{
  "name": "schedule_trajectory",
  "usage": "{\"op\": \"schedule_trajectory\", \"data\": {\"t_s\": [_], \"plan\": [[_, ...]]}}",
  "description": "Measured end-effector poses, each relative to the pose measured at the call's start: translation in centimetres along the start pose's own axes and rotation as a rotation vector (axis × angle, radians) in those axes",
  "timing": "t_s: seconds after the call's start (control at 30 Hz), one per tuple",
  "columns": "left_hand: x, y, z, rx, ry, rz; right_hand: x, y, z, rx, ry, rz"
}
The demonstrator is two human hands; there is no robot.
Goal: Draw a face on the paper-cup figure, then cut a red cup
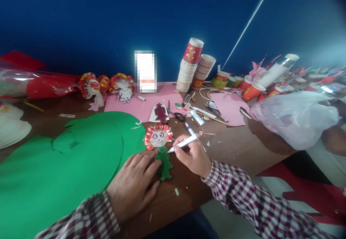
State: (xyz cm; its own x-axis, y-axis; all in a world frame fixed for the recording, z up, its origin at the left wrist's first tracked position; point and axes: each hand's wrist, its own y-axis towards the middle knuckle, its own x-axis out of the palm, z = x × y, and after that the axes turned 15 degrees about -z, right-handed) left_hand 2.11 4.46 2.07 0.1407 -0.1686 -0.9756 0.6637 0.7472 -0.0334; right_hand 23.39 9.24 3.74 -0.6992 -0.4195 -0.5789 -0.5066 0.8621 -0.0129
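Observation:
A paper doll lies on the brown table, with a green dress, a drawn smiling face and a red-and-gold frill round its head. My left hand rests palm down at the doll's left side, fingers stretched out and touching the edge of the dress. In my right hand a white marker is pinched, its tip pointing left at the top of the dress. Whether the tip touches the dress I cannot tell. A large green sheet with cut-out curves spreads under and beyond my left forearm.
Behind the doll lie scissors, a dark red cut-out and pink sheets. Two stacks of paper cups lean near the blue wall. A white plastic bag sits at right. Other frilled dolls stand at the back left.

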Motion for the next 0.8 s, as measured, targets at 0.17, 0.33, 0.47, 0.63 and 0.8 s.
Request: {"op": "schedule_trajectory", "data": {"t_s": [0.17,0.33,0.47,0.63,0.8], "plan": [[-0.11,0.03,0.12,-0.013,-0.012,-0.006,0.03,0.01,0.12,0.005,-0.017,-0.014],[-0.06,-0.03,0.1,-0.007,-0.011,0.007,0.13,-0.05,0.39,0.013,0.004,-0.04],[-0.04,-0.02,0.07,-0.008,-0.009,0.013,0.11,-0.1,0.3,0.014,0.014,-0.045],[-0.19,-0.01,0.08,-0.01,-0.026,0.014,-0.13,0.0,0.13,0.018,0.127,-0.042],[-0.14,-0.01,0.01,0.003,-0.02,0.012,-0.17,0.17,0.12,0.005,0.164,0.008]]}}
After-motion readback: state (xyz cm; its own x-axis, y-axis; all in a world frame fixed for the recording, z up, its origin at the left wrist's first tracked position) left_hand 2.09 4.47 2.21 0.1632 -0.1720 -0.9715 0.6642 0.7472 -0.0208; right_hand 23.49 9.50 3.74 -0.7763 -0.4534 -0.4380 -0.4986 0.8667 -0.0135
